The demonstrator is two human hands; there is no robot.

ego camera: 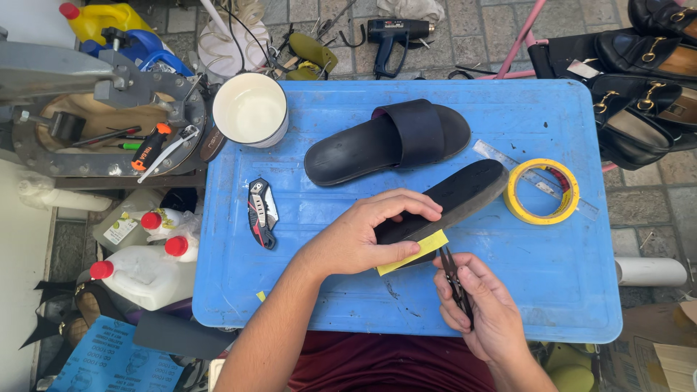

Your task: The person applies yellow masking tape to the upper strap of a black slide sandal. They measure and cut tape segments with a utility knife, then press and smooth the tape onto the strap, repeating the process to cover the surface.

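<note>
Two hands work at the blue surface (239, 290). Left hand (363, 236) lies fingers spread on the near end of a black sole (465, 190), pinning a yellow tape strip (414, 252). Right hand (483, 308) is closed round small black snips (454, 279), tips at the tape. The sole looks light, flexible foam, best held flat near its end.

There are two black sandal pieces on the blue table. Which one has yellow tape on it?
The flat black sole without a strap, nearer the person: the left hand presses it and a yellow tape strip crosses its end. The black slide sandal with a wide strap lies beyond, untouched, with no tape.
</note>
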